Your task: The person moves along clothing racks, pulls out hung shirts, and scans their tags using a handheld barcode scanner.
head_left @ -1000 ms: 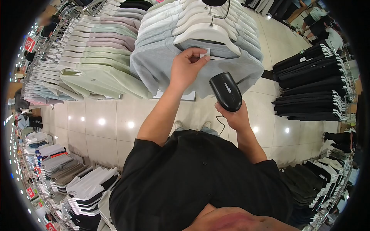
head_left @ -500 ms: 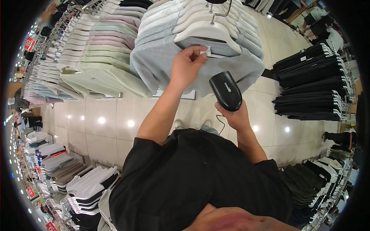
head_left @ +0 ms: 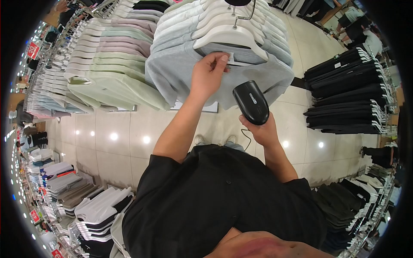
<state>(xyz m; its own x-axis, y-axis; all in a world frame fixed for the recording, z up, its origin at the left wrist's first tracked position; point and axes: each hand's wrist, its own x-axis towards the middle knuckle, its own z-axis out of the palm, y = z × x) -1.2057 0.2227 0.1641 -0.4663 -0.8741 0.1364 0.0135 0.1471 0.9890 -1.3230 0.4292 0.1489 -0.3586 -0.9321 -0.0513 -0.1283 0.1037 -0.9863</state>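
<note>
At the front of the rack hangs a pale blue-grey sweatshirt [head_left: 180, 73] on a white hanger [head_left: 232, 35]. My left hand [head_left: 207, 73] is at its neckline, thumb and fingers pinched together at the inner back collar. Part of a white neck label [head_left: 231, 56] shows just beside the fingertips. My right hand [head_left: 263, 129] grips a black handheld device [head_left: 251, 103] with a rounded body and white lettering. It is held in front of the sweatshirt's chest; its exact kind is unclear. A thin dark cord [head_left: 247, 139] hangs below that hand.
Pale green tops [head_left: 107, 81] hang to the left on the same side. Black trousers [head_left: 340, 94] hang at the right. More clothes racks [head_left: 94, 210] stand behind me at both sides. Tiled floor [head_left: 112, 150] lies around my feet. Other people are at the far right edge.
My left thumb has moved up against the fingers, and less of the white label shows. The black device has shifted very slightly left. The sweatshirt hangs in the same place.
</note>
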